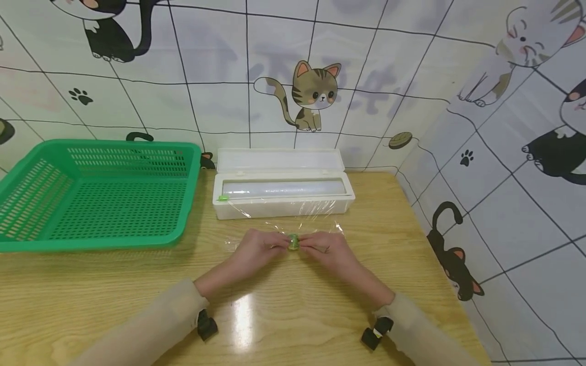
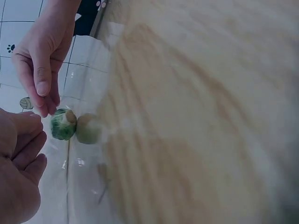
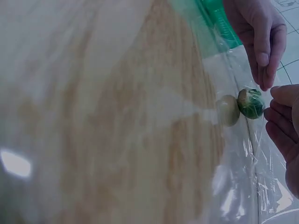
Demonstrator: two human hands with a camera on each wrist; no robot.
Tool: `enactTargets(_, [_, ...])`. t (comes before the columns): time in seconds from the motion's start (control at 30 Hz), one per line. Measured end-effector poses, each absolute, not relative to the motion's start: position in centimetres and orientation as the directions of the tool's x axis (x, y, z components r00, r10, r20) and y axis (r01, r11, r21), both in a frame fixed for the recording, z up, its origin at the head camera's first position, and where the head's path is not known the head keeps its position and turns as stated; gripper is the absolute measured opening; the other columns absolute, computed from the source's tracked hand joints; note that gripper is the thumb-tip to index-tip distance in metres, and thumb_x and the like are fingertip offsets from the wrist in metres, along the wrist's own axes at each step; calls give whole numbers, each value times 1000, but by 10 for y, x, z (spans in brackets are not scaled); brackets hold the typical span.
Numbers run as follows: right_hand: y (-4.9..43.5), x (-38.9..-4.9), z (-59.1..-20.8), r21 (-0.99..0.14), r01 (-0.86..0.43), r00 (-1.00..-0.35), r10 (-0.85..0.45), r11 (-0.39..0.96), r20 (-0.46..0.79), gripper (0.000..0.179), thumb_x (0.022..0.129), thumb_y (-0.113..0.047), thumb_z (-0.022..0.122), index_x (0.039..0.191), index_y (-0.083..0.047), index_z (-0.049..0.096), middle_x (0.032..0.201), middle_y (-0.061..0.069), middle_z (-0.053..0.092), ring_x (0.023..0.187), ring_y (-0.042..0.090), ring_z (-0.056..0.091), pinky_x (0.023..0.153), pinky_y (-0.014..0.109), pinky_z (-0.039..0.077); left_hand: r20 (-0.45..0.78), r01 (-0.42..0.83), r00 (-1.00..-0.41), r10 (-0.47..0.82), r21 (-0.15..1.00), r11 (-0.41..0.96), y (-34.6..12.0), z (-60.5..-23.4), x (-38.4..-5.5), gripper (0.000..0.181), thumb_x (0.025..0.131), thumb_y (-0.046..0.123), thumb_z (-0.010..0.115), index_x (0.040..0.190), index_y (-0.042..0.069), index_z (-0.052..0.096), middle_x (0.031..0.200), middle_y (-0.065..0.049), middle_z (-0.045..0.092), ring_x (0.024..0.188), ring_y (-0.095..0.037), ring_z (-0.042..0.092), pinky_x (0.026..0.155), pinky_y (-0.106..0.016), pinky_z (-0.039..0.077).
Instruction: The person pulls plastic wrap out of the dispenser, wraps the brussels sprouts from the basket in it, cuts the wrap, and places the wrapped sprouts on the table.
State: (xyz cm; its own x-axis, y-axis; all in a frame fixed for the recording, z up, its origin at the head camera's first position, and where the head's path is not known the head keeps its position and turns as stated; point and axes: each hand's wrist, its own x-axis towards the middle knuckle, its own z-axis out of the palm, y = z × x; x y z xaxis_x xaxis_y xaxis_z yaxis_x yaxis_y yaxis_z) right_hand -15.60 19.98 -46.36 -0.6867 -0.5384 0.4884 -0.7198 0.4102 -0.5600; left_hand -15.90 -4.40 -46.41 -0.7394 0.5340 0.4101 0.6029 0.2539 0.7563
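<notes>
A small green Brussels sprout (image 1: 293, 242) sits between the two hands, low over the table, with shiny cling film (image 3: 243, 163) about it. From its left side, my left hand (image 1: 258, 249) pinches the film with thumb and fingers close together. My right hand (image 1: 333, 250) does the same on the right, fingertips right beside the sprout. Both wrist views show the sprout (image 2: 63, 125) with its pale cut end and a blurred reflection in the tabletop. The film runs back to a white dispenser box (image 1: 284, 208), whose lid stands raised. Exact fingertip contact is partly hidden.
Inside the dispenser lies a film roll (image 1: 284, 188), with a green slide cutter (image 1: 223, 198) at the left of its front edge. A green plastic basket (image 1: 183, 231) stands on the wooden table (image 1: 293, 325) at left. Cat-patterned cloth (image 1: 220, 107) covers the walls behind and right.
</notes>
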Motion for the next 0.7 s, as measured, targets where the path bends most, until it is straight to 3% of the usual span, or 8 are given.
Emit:
enactTargets(0.1, [198, -158, -465, -534, -717, -692, -552, 448, 466, 21, 80, 8, 81, 99, -1, 80, 109, 12, 76, 99, 28, 74, 89, 37, 59, 385, 587, -756, 529, 756, 289, -43, -468, -162, 17, 87, -7, 76, 101, 1, 80, 111, -13, 75, 107, -28, 72, 97, -35, 55])
enactTargets(0.3, [195, -162, -467, -546, -642, -765, -500, 538, 406, 23, 83, -1, 83, 105, -8, 81, 113, 5, 76, 102, 24, 73, 89, 39, 59, 301, 494, -827, 476, 793, 357, -41, -471, -169, 16, 85, -5, 78, 100, 1, 80, 103, -12, 77, 99, -28, 74, 91, -35, 58])
enactTargets(0.7, [195, -180, -480, -614, -605, -792, -464, 507, 397, 20, 79, -1, 87, 97, -9, 82, 109, 5, 77, 101, 23, 73, 94, 37, 57, 264, 438, -874, 408, 793, 424, -35, -479, -183, 12, 80, 0, 85, 90, 5, 80, 92, -6, 77, 87, -20, 72, 80, -31, 60])
